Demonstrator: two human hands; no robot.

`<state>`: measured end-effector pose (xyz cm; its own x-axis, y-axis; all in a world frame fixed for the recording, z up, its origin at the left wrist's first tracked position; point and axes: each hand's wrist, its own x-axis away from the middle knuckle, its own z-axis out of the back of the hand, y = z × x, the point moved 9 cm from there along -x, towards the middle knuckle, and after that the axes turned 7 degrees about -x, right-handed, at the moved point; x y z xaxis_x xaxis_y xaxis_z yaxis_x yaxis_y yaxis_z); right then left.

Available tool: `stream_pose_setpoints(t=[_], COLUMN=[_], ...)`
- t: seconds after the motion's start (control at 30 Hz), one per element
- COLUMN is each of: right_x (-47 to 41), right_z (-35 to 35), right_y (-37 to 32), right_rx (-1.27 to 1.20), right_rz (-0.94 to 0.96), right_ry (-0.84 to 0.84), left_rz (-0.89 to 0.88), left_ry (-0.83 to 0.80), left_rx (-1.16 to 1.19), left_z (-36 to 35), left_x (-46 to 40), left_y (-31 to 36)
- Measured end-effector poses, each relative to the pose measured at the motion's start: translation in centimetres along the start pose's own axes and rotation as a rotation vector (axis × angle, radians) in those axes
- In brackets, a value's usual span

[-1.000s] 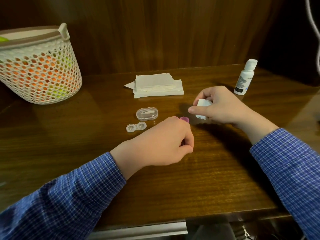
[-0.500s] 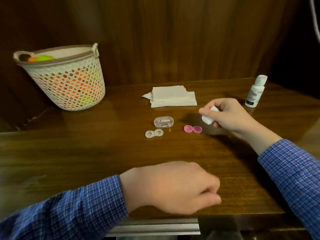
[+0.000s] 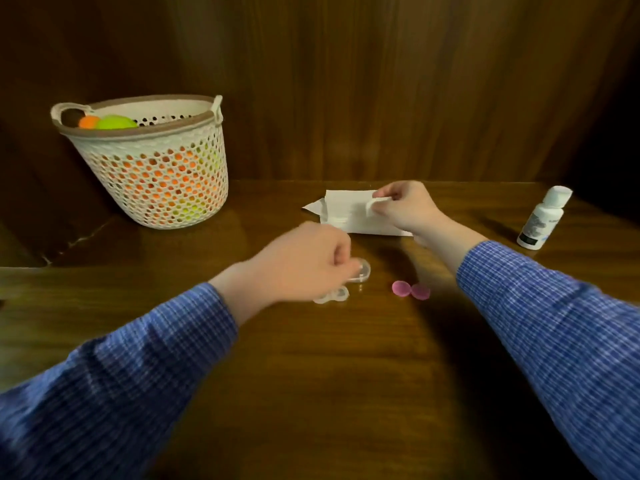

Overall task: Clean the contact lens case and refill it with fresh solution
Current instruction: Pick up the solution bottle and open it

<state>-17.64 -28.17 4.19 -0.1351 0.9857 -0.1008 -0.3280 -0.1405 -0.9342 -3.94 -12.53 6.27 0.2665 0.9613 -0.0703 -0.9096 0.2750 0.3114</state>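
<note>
The clear twin-cup lens case [image 3: 334,296] lies on the wooden table [image 3: 311,375], half hidden under my left hand [image 3: 304,261]. That hand is blurred, its fingers curled down by a small clear oval box [image 3: 362,271]; whether it grips anything is unclear. Two pink caps [image 3: 411,290] lie side by side just right of the case. My right hand [image 3: 403,207] pinches a small white tissue wad [image 3: 375,205] over the stack of white tissues [image 3: 343,211]. The white solution bottle [image 3: 542,220] stands capped at the far right.
A white perforated basket [image 3: 152,174] holding orange and green balls stands at the back left. A dark wood panel wall rises right behind the table. The table's left side drops to a lower ledge.
My left hand came forward from the table's front edge to the lens case and clear box. My right hand carried the tissue wad back over the tissue stack. The view tilted up.
</note>
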Motion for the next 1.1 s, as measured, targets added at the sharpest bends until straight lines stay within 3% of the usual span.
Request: stream_pose_setpoints(t=[0.17, 0.43, 0.63, 0.83, 1.1], right_x=[-3.7, -6.2, -6.1, -2.6, 9.4], right_z=[-1.5, -3.6, -3.3, 4.5, 18.1], right_y=[-0.6, -0.6, -0.8, -1.1, 2.4], right_rx=[0.05, 0.168, 0.327, 0.144, -0.02], right_rz=[0.067, 0.152, 0.211, 0.223, 0.258], right_ry=[-0.013, -0.077, -0.07, 0.159, 0.598], left_rz=[0.183, 0.183, 0.236, 0.223, 0.034], left_ry=[0.136, 0.303, 0.261, 0.386, 0.24], left_rx=[0.068, 0.193, 0.177, 0.202, 0.227], left_z=[1.9, 1.0, -1.0, 0.8, -2.2], left_x=[-6.1, -14.0, -16.1, -16.1, -18.3], left_y=[-7.1, -9.0, -9.7, -7.8, 5.9])
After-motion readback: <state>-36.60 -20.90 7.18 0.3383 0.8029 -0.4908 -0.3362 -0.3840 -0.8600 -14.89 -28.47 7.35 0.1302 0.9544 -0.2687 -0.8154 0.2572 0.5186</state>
